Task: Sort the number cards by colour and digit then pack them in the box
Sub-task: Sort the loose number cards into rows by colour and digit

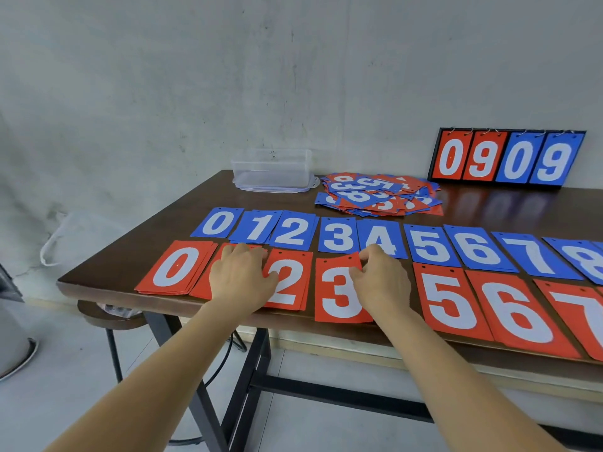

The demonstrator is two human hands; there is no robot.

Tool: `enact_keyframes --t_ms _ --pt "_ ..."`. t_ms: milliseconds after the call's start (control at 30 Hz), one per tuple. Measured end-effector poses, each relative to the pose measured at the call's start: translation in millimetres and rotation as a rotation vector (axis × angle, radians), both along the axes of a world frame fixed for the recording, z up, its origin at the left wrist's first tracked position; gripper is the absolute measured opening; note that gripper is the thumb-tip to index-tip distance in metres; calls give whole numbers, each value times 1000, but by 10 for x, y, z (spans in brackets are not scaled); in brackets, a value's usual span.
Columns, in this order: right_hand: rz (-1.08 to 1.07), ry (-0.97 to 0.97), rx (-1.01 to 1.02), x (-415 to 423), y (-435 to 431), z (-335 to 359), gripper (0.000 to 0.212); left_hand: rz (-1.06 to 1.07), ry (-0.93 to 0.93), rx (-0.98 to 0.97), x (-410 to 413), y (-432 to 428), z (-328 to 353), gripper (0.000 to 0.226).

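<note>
Head view: one camera, looking down on the table (130,256).
Blue row (336,236): 0 to 8 runs across mid-frame, digits in order, so each new card has an obvious slot.
Red row (450,301): sits just below the blue, same order; the 4 slot is hidden under a hand.
Left hand (241,275): lies on the red 1 pile (202,288), fingers together and fairly flat. I'd say it pins the pile so nothing slides.
Right hand (380,278): fingers curled, thumb and fingertips seemingly clamped on the upper right corner of red 3 (339,295), which bows up there. Looks like squaring or setting it down.
Red 2 (287,282): between the hands, left hand overlapping its edge.
Heap (378,194): mixed red and blue cards, centre-right behind the rows, not yet sorted, so sorting is partway by my reckoning.
Box (272,169): clear, no cards in it, upper centre at the table's back edge; packing not begun.
Scoreboard (507,156): upper right against the wall, reading 0909.
Watch: red 3 overhangs the near table edge, so a nudge could tip it off.
</note>
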State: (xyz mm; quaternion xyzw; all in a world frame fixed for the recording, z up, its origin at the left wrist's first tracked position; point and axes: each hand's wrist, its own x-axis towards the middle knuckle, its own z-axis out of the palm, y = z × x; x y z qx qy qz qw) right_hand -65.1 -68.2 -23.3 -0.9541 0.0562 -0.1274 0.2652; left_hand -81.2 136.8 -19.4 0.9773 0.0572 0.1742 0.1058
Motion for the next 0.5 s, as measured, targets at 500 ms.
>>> enact_keyframes --t_ms 500 --pt "219 -118 -174 -413 95 -208 33 -309 78 -1 -145 36 -97 38"
